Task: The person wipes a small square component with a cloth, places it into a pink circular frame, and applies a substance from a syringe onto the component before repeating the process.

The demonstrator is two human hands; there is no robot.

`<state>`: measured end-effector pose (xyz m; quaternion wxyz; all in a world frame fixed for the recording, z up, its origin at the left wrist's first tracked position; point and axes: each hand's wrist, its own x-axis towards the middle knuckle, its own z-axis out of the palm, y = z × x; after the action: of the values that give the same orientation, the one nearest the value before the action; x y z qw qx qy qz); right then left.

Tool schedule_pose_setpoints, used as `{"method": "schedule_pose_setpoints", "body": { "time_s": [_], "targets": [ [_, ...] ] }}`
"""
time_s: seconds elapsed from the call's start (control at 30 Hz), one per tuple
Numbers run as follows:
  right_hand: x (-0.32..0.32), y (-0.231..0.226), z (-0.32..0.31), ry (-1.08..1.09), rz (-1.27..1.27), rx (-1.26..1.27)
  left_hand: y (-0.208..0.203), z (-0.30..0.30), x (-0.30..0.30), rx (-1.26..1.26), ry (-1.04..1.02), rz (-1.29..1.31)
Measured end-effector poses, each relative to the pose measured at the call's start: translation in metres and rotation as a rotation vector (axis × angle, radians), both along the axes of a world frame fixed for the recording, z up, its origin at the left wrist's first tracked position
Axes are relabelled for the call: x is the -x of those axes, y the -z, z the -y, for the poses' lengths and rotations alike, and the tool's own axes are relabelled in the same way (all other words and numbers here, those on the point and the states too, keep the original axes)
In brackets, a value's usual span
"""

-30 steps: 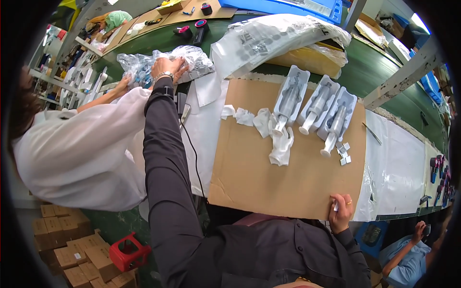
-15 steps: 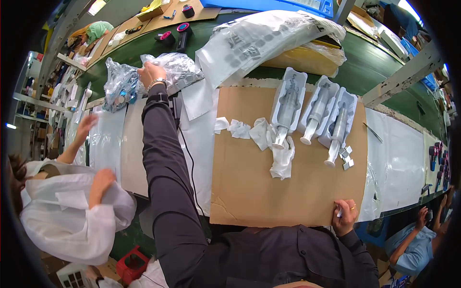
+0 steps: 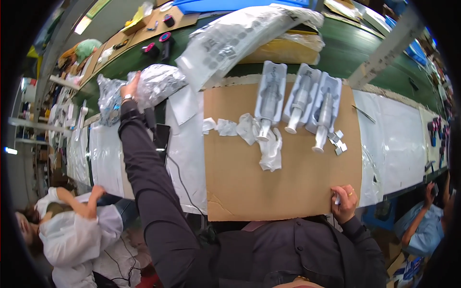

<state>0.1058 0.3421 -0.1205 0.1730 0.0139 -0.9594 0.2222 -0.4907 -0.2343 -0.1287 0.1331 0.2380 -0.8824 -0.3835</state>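
My left hand point(image 3: 130, 87) reaches out to the far left, its fingers closed at the edge of a crinkled clear plastic bag point(image 3: 162, 84); the fingertips are partly hidden. Beside it lies another clear bag point(image 3: 110, 93) with bluish contents. My right hand point(image 3: 345, 204) rests at the front right of a brown cardboard sheet point(image 3: 288, 192), curled around a small pale piece. On the sheet, three large clear syringes point(image 3: 271, 98) lie in white moulded trays point(image 3: 294, 115), plungers toward me. Crumpled white wipes point(image 3: 271, 153) and several small silvery squares point(image 3: 339, 146) lie near them.
A black phone point(image 3: 162, 137) with a cable lies left of the cardboard. Behind are a large printed plastic bag point(image 3: 225, 48), a yellow package point(image 3: 283, 50) and a metal post point(image 3: 384, 48). Tweezers point(image 3: 364, 114) lie at right. A person in white point(image 3: 79, 230) is at left, another in blue point(image 3: 422, 225) at right.
The view has shifted a little. My left hand has moved slightly left along the bag; my right hand stays put. The person in white has drawn back and lowered their arms.
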Motion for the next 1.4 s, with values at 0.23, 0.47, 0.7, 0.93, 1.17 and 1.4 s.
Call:
{"method": "schedule_pose_setpoints", "body": {
  "time_s": [0.23,0.47,0.7,0.93,1.17,1.4],
  "targets": [
    [0.005,0.005,-0.006,-0.030,-0.023,0.024,-0.023,0.048,-0.019,0.898,0.034,0.415],
    [0.004,0.006,-0.008,-0.072,-0.044,0.059,0.016,0.051,0.021,0.834,0.037,0.332],
    [-0.001,0.003,-0.002,-0.030,-0.011,0.001,0.011,0.027,0.006,0.631,-0.048,-0.102],
    [0.008,0.014,0.003,-0.059,-0.048,0.034,-0.006,0.076,-0.033,0.190,-0.102,0.445],
    [0.006,0.009,0.002,-0.069,-0.060,0.040,0.014,0.138,0.013,0.828,0.329,-0.073],
    [0.012,0.004,0.000,-0.051,-0.027,0.027,-0.009,0.067,-0.014,-0.463,0.104,-0.348]
  ]
}}
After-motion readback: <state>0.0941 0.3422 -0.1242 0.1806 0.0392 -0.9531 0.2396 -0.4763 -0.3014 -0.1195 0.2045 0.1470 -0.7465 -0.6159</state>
